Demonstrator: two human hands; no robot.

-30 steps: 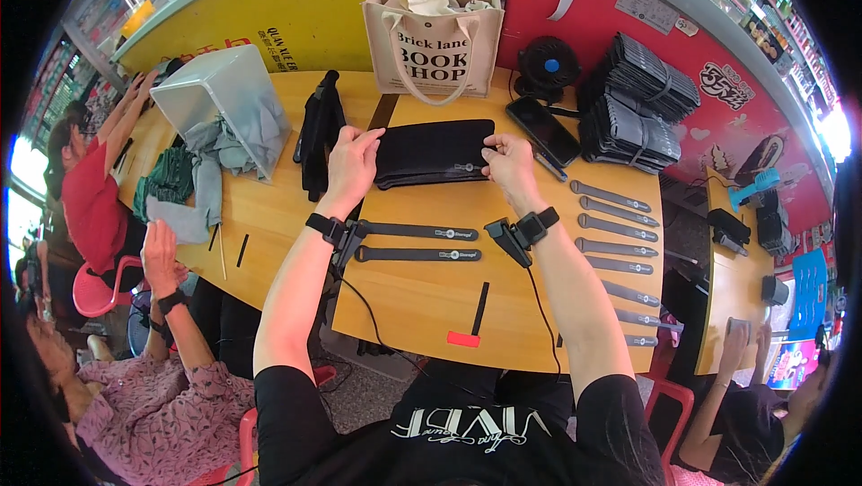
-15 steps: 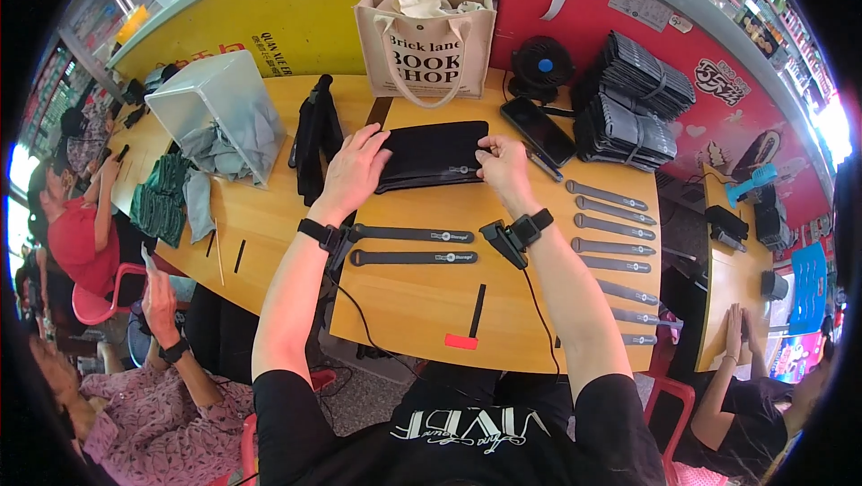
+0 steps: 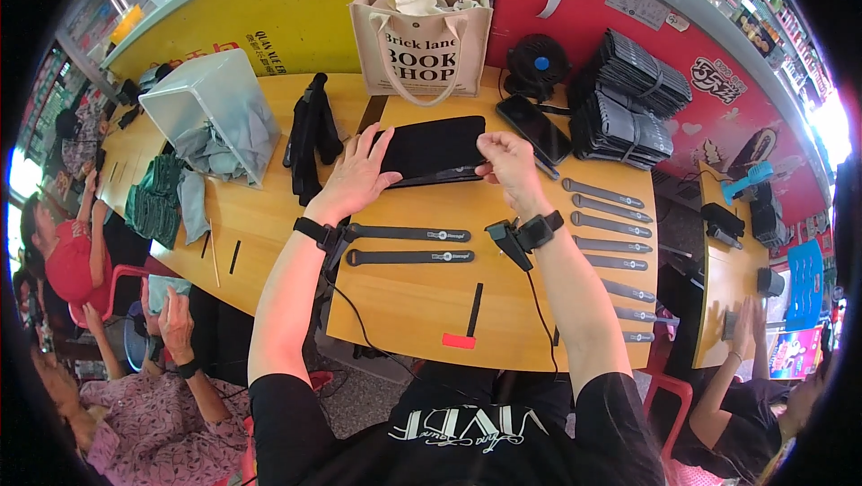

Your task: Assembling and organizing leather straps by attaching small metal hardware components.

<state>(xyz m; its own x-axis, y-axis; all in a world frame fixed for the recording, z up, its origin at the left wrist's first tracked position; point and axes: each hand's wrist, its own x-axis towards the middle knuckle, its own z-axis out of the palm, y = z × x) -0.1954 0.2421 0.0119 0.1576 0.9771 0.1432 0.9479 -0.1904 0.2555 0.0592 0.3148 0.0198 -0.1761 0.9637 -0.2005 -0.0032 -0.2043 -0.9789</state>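
In front of me lies a flat black fabric bundle (image 3: 435, 146), seemingly of layered strips, with a small pale print at its near right edge. My left hand (image 3: 353, 176) rests on its left end, fingers stretched and spread. At the right edge my right hand (image 3: 510, 163) pinches the black fabric between thumb and fingers; the exact layer is hidden. Nearer to me, two dark grey straps (image 3: 410, 258) with a hole at one end lie side by side. A column of several like straps (image 3: 611, 225) runs down the table's right side.
Folded black fabric (image 3: 312, 137) and a tipped clear bin (image 3: 199, 118) of grey cloth are left. A canvas tote (image 3: 420, 41) stands behind. A phone (image 3: 534, 129), a fan (image 3: 539, 64) and strap bundles (image 3: 624, 104) sit back right. Wrist cables hang near both forearms. Other people sit on both sides.
The printed near edge of the black bundle is now less visible. My left fingers have spread a little more, and my right hand has shifted slightly. A co-worker at left now holds pale cloth.
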